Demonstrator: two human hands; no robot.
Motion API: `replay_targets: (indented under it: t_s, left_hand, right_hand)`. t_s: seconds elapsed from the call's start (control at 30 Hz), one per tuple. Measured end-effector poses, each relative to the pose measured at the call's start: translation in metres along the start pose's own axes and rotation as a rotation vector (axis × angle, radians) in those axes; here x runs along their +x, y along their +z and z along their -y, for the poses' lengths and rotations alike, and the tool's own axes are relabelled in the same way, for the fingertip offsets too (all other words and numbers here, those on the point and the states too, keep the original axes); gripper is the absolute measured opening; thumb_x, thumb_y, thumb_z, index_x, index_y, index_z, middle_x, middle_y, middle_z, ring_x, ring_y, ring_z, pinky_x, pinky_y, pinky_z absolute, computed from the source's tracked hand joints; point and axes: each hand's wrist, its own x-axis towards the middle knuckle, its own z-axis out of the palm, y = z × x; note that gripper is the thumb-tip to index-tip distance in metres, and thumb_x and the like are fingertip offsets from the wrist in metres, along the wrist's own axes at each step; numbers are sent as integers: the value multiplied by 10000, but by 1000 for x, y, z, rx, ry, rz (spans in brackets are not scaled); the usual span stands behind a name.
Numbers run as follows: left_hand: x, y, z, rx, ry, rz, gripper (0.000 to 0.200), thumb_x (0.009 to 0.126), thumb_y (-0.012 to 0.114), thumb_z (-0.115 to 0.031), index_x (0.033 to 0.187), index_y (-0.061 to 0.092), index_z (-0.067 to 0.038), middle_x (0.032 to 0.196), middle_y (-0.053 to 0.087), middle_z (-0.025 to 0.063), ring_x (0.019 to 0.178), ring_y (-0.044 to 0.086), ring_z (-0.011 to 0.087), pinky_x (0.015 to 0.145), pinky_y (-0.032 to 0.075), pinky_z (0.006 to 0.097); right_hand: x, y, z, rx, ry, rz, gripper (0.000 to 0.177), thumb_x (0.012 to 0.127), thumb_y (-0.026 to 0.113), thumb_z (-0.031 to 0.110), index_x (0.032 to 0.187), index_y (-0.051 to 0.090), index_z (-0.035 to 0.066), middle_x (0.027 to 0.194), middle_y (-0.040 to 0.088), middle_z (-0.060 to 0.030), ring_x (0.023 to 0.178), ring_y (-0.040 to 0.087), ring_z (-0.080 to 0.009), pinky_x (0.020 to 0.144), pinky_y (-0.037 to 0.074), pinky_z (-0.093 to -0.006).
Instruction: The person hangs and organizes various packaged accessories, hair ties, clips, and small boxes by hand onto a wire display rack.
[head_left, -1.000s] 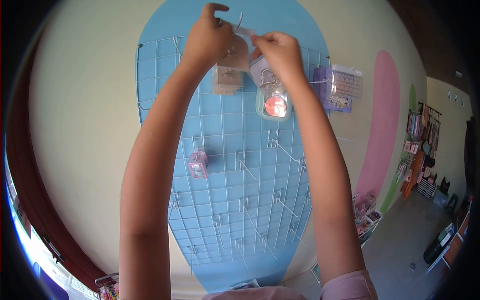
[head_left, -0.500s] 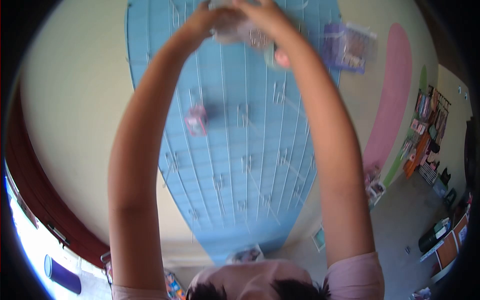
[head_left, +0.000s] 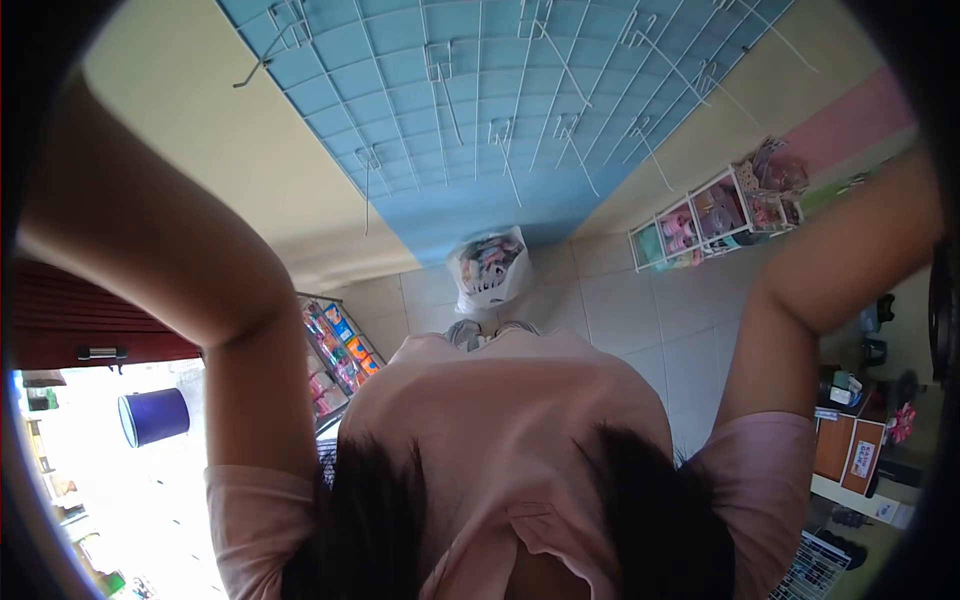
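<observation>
Both of my arms are raised and spread wide, and the hands are outside the frame. My left arm leaves the view at the upper left edge, my right arm at the right edge. What either hand holds or touches cannot be seen. Between the arms, a white wire grid (head_left: pixel 480 70) hangs on a blue wall panel (head_left: pixel 500 215). Several metal hooks stick out from it, one of them a long hook (head_left: pixel 452 105) near the middle. The hooks in view carry nothing.
Below the panel, a white bag (head_left: pixel 490 270) of packaged items stands on the tiled floor. A white wire rack (head_left: pixel 715 215) with goods is at right. Colourful packets (head_left: pixel 345 345) fill a rack at lower left. A purple bin (head_left: pixel 155 417) stands farther left.
The view has tilted down towards the floor and my body. My hands, together at the top of the grid before, have moved apart and out of view.
</observation>
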Motion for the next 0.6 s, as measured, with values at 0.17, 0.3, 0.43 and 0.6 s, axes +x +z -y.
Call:
replay_targets:
  t_s: [0.17, 0.3, 0.43, 0.6]
  left_hand:
    - [-109, 27, 14, -348, -140, 210, 299, 957, 485, -306, 1037, 548, -26, 996, 600, 160, 846, 594, 245, 793, 458, 401]
    - [-179, 92, 50, -633, -398, 544, 392, 895, 611, -231, 1150, 564, 63, 1077, 633, 174, 970, 622, 253, 837, 485, 361]
    - [-255, 167, 75, -705, -960, 666, 712, 809, 726, -320, 1350, 398, 8, 1299, 518, 166, 1205, 495, 278, 1046, 357, 394]
    - [-370, 264, 94, -975, -1279, 500, 566, 860, 679, -265, 1300, 454, 12, 1239, 556, 124, 1153, 511, 199, 1003, 384, 349]
  right_hand:
    - [-135, 20, 31, -108, 26, -31, 143, 822, 639, 150, 927, 644, 53, 661, 591, -10, 505, 491, -111, 483, 402, -259]
    - [-220, 71, 31, -118, 106, -37, 86, 806, 658, 60, 891, 648, 55, 603, 570, 14, 443, 451, -100, 448, 373, -261]
    - [-305, 146, 9, -59, 271, 38, 97, 787, 716, 107, 831, 638, 68, 549, 518, -22, 426, 470, -163, 425, 349, -295]
    - [-423, 194, 10, 164, 725, 313, 186, 828, 698, 225, 861, 636, 53, 566, 526, -51, 480, 517, -213, 479, 410, -324]
